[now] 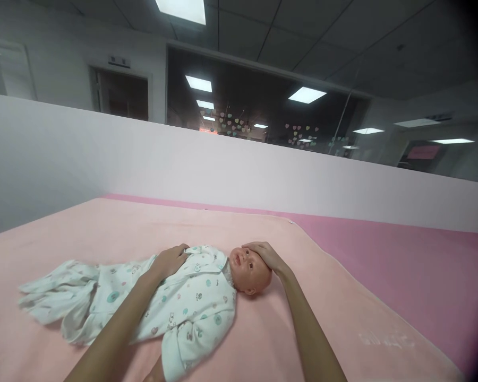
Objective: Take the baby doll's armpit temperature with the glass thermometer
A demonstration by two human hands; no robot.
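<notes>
A baby doll (245, 273) lies on its back across the pink blanket, head to the right and legs to the left. It wears a white top (201, 297) and trousers (103, 294) printed with small coloured figures. My left hand (171, 262) rests flat on the doll's middle, fingers stretched out over the cloth. Against the top of its head lies my right hand (266, 255), fingers extended over the forehead. Neither hand grips anything. The doll's near sleeve reaches toward the bottom edge, where a bit of its arm shows below the cuff.
Under the doll spreads a pink blanket (322, 313) with a curved edge at the right, over a darker pink mat (422, 270). Behind it runs a low white partition (223, 164). Beyond are a dark window (258, 90) with heart stickers and a doorway (125, 95).
</notes>
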